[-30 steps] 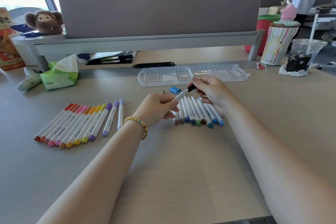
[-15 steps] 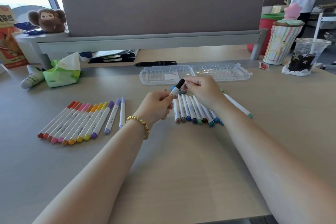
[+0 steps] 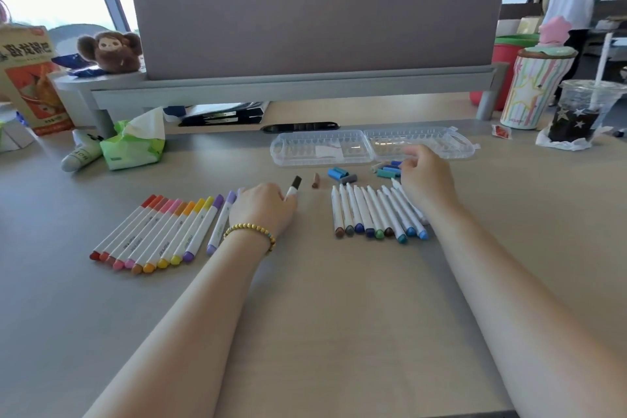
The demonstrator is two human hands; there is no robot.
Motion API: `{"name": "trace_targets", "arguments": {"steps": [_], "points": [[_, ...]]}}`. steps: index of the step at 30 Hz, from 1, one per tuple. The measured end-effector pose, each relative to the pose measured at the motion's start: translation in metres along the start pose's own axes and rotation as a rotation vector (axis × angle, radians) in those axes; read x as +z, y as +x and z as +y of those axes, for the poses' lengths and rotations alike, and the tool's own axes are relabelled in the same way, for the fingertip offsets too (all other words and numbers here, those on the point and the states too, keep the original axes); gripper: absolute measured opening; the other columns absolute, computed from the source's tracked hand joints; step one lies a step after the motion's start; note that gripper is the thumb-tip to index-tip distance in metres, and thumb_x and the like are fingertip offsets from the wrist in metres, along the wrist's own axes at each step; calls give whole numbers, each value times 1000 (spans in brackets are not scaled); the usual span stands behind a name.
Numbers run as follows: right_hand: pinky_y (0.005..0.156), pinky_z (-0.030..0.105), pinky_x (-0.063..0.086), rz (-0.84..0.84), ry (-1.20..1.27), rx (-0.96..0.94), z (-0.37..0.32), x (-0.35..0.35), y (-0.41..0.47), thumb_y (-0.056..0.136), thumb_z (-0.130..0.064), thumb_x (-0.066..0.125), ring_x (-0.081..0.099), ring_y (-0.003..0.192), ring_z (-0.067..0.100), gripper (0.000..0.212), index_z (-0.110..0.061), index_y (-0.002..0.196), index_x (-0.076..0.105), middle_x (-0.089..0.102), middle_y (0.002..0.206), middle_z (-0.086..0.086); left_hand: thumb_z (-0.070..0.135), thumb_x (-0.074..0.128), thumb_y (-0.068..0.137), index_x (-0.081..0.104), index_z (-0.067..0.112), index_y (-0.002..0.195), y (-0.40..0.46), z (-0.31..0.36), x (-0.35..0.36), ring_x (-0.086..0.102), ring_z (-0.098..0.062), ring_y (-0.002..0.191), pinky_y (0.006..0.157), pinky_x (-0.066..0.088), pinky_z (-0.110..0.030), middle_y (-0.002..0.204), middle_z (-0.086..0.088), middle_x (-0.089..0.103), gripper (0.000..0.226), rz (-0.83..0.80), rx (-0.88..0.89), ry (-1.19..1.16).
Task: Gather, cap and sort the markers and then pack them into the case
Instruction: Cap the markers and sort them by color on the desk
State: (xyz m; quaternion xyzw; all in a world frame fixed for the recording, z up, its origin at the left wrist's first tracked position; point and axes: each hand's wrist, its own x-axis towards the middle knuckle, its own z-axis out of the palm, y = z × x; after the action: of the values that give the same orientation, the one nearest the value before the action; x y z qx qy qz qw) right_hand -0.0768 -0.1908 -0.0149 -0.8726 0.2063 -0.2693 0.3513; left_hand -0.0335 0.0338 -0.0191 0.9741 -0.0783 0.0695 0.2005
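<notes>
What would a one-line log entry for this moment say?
left hand: holds black-capped marker | right hand: reaching at loose caps | case: open

blk-cap marker, clear case, striped cup

Desk: 2 marker rows, loose caps, open case (clear).

Markers sorted on the desk

Her left hand gripped a black-capped marker; her right hand reached the loose caps.
</notes>
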Motion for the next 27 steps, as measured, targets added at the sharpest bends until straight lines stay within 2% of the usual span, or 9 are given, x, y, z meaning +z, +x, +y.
{"name": "trace_targets", "arguments": {"steps": [3,7,11,14,16,18,22,24,27], "points": [[101,44,40,-24,-41,22,0,-1,2,95,-10,37,49,118,26,35,-16,124,55,59,124,4,46,40,92,65,14,92,5,2,6,46,-30,109,87,42,-35,103,-9,61,41,16,47,155],[99,43,41,-152,-163,-31,-6,5,-4,96,-14,39,52,114,24,30,-17,118,60,61,121,2,46,35,94,68,14,90,8,1,12,43,-31,112,91,38,-38,109,-10,57,47,30,14,216],[99,42,43,-251,-142,-37,-2,2,-3,93,-16,45,55,113,22,28,-18,114,64,63,120,1,49,31,95,63,15,80,10,0,11,40,-33,113,95,33,-42,113,-11,54,49,-25,-34,182],[94,38,46,-203,-67,52,1,-14,1,91,-17,49,57,104,21,22,-22,102,67,65,112,1,50,33,94,59,21,82,8,3,8,39,-33,116,95,33,-41,112,-10,54,40,-46,-31,145],[85,30,44,-193,-30,103,3,-28,5,92,-16,50,57,97,20,18,-18,98,67,65,106,1,49,37,93,55,23,82,6,6,6,41,-31,113,91,33,-38,109,-7,55,34,-41,4,137],[79,27,39,-223,-44,152,6,-39,8,92,-14,53,56,100,22,14,-12,96,66,63,104,5,46,41,92,53,23,82,4,10,6,46,-27,107,88,35,-37,104,-5,59,28,-49,54,145],[90,36,47,-255,-178,243,9,-46,14,90,-8,54,56,111,33,22,2,104,67,63,118,17,39,41,93,54,19,83,0,17,10,51,-24,100,78,36,-31,94,-3,59,26,-72,109,123],[95,43,47,-229,-215,281,11,-49,16,89,-6,51,55,114,36,28,5,111,64,59,124,21,40,41,94,53,19,87,-2,19,13,51,-25,102,81,39,-32,94,-3,56,24,-68,118,76],[95,41,47,-265,-260,303,13,-50,14,90,-9,54,57,112,34,26,3,110,65,61,121,20,37,47,92,52,19,107,-3,18,15,47,-25,107,90,41,-35,108,-4,54,24,-40,155,-26]]}}
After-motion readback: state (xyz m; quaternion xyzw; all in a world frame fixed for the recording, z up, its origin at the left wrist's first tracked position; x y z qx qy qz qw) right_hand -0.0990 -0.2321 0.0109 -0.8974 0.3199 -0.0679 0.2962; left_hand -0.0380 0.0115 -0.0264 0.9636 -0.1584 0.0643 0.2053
